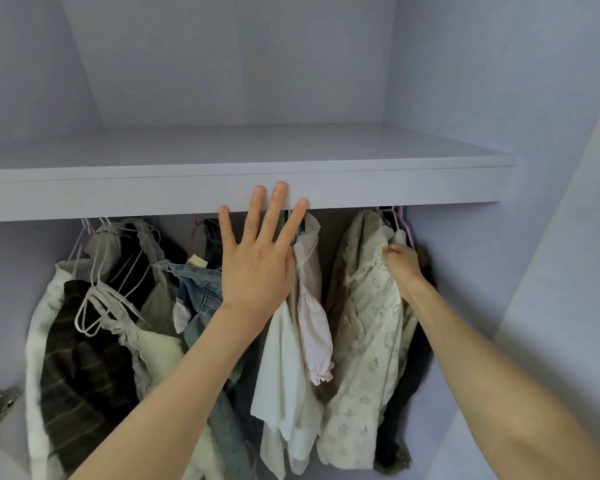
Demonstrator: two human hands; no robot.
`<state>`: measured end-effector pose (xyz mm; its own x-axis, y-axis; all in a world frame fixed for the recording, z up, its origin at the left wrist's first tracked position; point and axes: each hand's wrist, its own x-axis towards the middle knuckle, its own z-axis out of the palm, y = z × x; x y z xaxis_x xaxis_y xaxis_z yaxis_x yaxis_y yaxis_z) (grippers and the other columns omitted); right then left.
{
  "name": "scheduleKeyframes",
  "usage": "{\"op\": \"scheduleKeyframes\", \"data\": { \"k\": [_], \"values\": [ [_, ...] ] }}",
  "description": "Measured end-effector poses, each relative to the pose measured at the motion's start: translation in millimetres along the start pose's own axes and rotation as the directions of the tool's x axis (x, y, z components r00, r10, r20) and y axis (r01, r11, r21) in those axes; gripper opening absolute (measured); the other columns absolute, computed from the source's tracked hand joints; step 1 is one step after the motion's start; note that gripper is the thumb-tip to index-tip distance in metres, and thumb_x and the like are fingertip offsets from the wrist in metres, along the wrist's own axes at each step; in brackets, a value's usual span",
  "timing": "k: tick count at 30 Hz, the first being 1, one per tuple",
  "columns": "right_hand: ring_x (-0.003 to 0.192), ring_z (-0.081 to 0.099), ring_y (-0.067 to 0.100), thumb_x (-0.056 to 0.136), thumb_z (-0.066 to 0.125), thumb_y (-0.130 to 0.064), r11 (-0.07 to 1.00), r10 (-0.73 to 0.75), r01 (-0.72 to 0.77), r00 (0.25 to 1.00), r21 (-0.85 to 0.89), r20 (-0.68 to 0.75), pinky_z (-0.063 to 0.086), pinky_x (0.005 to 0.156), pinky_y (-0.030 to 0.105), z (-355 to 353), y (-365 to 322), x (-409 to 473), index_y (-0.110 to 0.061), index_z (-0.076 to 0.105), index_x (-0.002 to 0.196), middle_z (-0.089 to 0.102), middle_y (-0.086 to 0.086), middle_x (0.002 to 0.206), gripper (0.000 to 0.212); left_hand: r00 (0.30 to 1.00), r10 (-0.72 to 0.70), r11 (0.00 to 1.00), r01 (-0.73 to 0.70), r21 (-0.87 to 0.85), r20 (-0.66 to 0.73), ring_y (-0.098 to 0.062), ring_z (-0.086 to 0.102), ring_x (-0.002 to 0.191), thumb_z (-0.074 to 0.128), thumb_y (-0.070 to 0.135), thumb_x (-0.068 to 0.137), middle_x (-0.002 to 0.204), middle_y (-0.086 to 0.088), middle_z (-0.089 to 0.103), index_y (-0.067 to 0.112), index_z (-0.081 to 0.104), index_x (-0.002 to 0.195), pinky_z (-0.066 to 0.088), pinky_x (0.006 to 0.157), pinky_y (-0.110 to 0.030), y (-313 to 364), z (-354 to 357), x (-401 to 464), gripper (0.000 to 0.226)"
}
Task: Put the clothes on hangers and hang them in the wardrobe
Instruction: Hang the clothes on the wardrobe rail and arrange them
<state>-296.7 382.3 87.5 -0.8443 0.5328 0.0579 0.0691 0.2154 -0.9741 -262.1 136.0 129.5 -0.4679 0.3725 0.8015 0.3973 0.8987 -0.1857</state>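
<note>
Cream embroidered cotton blouse [371,306], hung at right of frame, is grasped by the right hand [403,259]; left hand [257,261] is spread, released. A tug could unhook its pink plastic hanger [404,225].

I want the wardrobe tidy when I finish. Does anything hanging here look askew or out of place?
Yes. On the left, white hangers sit tangled and tilted among the clothes, apparently bare. The denim piece beside them hangs bunched and crooked. The right hand grips the cream floral top, which hangs fairly straight; the left hand is spread open.
</note>
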Motion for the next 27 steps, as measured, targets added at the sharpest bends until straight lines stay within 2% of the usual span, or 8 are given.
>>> {"op": "scheduleKeyframes", "data": {
  "k": [3, 6, 9, 16, 19, 22, 24, 27],
  "values": [
    [0.057, 0.039, 0.017, 0.096, 0.043, -0.012, 0.987, 0.003, -0.016, 0.997, -0.159, -0.082, 0.035, 0.054, 0.027, -4.0, 8.1, 7.1, -0.014, 0.041, 0.056, 0.041, 0.002, 0.06, 0.04, 1.0, -0.012, 1.0, 0.012, -0.002, -0.011, -0.03, 0.007, 0.143, 0.048, 0.017, 0.086, 0.156, -0.008, 0.011, 0.025, 0.016, 0.149, 0.005, 0.108, -0.064, 1.3, 1.2, -0.5, 0.07],
    [0.087, 0.058, 0.032, 0.095, 0.044, -0.012, 0.948, -0.032, -0.019, 0.987, -0.319, -0.154, 0.046, 0.079, 0.036, -13.4, 7.0, 13.0, 0.001, 0.064, 0.083, 0.062, 0.021, 0.089, 0.026, 1.0, -0.011, 1.0, 0.011, 0.0, -0.014, -0.03, 0.007, 0.143, 0.046, 0.017, 0.085, 0.156, -0.007, 0.012, 0.025, 0.016, 0.148, 0.006, 0.108, -0.064, 1.5, 0.0, -0.5, 0.071],
    [0.101, 0.058, 0.039, 0.095, 0.044, -0.009, 0.912, -0.058, -0.023, 0.981, -0.411, -0.183, 0.046, 0.083, 0.036, -18.8, 7.7, 15.7, 0.011, 0.062, 0.1, 0.062, 0.027, 0.108, 0.027, 1.0, -0.006, 1.0, 0.006, -0.004, -0.001, -0.03, 0.007, 0.143, 0.049, 0.017, 0.084, 0.156, -0.007, 0.012, 0.025, 0.016, 0.148, 0.008, 0.108, -0.064, 1.4, -2.3, -0.4, 0.073],
    [0.107, 0.051, 0.043, 0.087, 0.047, 0.004, 0.788, -0.179, 0.034, 0.968, -0.615, -0.176, 0.043, 0.087, 0.041, -18.5, 18.9, 6.1, 0.011, 0.05, 0.117, 0.049, 0.03, 0.12, 0.031, 0.997, 0.033, 0.999, -0.032, -0.01, 0.07, -0.029, 0.005, 0.143, 0.056, 0.017, 0.081, 0.156, -0.006, 0.01, 0.024, 0.016, 0.148, 0.01, 0.11, -0.062, -5.9, -6.9, -3.8, 0.079],
    [0.11, 0.046, 0.044, 0.085, 0.048, 0.003, 0.708, -0.296, 0.118, 0.945, -0.696, -0.141, 0.04, 0.091, 0.046, -24.1, 28.1, -4.7, 0.008, 0.052, 0.119, 0.048, 0.03, 0.119, 0.035, 0.995, 0.034, 0.996, -0.026, -0.084, 0.092, -0.029, 0.002, 0.143, 0.052, 0.018, 0.085, 0.156, -0.006, 0.008, 0.021, 0.017, 0.148, 0.01, 0.111, -0.059, -8.3, -8.9, -9.5, 0.072],
    [0.1, 0.053, 0.047, 0.08, 0.058, 0.001, 0.57, -0.523, 0.291, 0.85, -0.768, -0.067, 0.044, 0.087, 0.055, -27.4, 45.5, -28.5, 0.009, 0.058, 0.11, 0.056, 0.03, 0.108, 0.031, 0.993, -0.031, 0.981, 0.053, -0.189, 0.115, -0.027, 0.0, 0.144, 0.042, 0.023, 0.089, 0.156, -0.007, 0.008, 0.022, 0.017, 0.148, 0.006, 0.113, -0.054, -11.0, -8.2, -31.3, 0.064],
    [0.099, 0.057, 0.045, 0.083, 0.053, -0.015, 0.46, -0.619, 0.377, 0.786, -0.804, 0.014, 0.045, 0.087, 0.057, -21.5, 60.2, -52.5, 0.006, 0.061, 0.108, 0.059, 0.027, 0.107, 0.034, 0.982, -0.081, 0.964, 0.12, -0.237, 0.169, -0.026, -0.001, 0.144, 0.037, 0.025, 0.089, 0.156, -0.008, 0.008, 0.023, 0.017, 0.147, 0.005, 0.114, -0.052, -13.5, -2.2, -60.8, 0.061],
    [0.115, 0.054, 0.035, 0.086, 0.035, -0.036, 0.39, -0.601, 0.475, 0.781, -0.789, 0.173, 0.029, 0.101, 0.056, 1.9, 79.6, -99.6, -0.004, 0.06, 0.117, 0.059, 0.016, 0.122, 0.051, 0.941, -0.148, 0.948, 0.222, -0.227, 0.303, -0.026, 0.0, 0.143, 0.031, 0.029, 0.088, 0.155, -0.009, 0.011, 0.023, 0.02, 0.146, 0.012, 0.112, -0.054, -15.7, 10.1, -125.2, 0.059]
  ]
}}
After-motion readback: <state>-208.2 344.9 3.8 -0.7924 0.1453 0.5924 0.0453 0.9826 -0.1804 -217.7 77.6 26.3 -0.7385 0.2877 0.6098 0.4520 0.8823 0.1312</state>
